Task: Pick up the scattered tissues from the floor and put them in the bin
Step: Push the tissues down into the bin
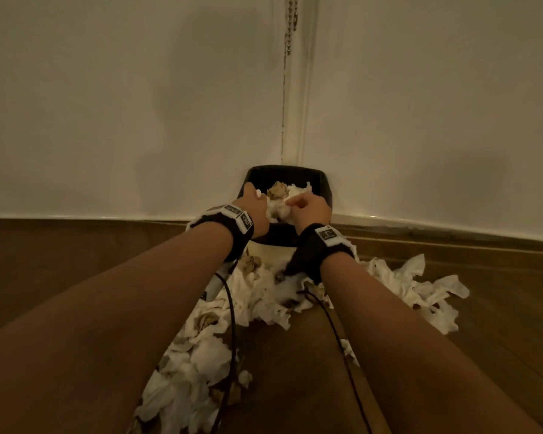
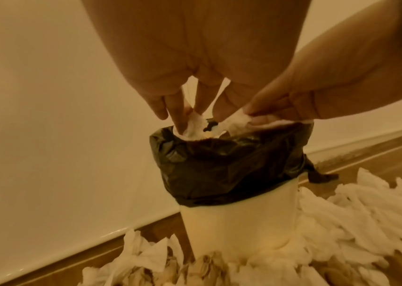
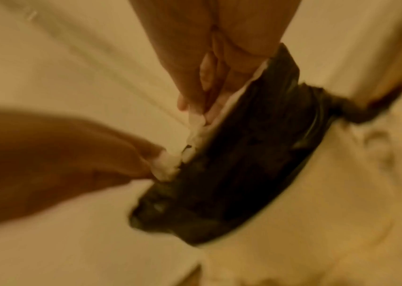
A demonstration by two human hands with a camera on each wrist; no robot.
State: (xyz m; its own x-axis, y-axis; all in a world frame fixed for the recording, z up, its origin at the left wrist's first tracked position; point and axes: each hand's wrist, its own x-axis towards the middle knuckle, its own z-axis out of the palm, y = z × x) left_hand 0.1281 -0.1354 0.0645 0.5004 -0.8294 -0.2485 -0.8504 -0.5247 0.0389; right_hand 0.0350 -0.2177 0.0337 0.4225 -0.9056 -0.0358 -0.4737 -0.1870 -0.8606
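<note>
A white bin (image 2: 239,228) with a black liner (image 2: 226,164) stands in the wall corner, its rim (image 1: 325,186) facing me, with crumpled tissues (image 1: 279,189) inside. Both hands are over its mouth. My left hand (image 1: 257,195) points its fingers (image 2: 178,112) down into the liner and holds a white tissue wad (image 2: 196,125) between them. My right hand (image 1: 295,203) pinches the same bunch of tissue (image 2: 238,121) between thumb and finger at the rim. The right wrist view is blurred; it shows both hands on the tissue (image 3: 168,166) at the liner (image 3: 244,164) edge.
Several white and stained tissues (image 1: 257,296) lie scattered on the wooden floor (image 1: 76,252) in front of the bin, more to the right (image 1: 420,286) and near me (image 1: 195,371). White walls (image 1: 107,120) close in behind. Cables (image 1: 231,308) hang from my wrists.
</note>
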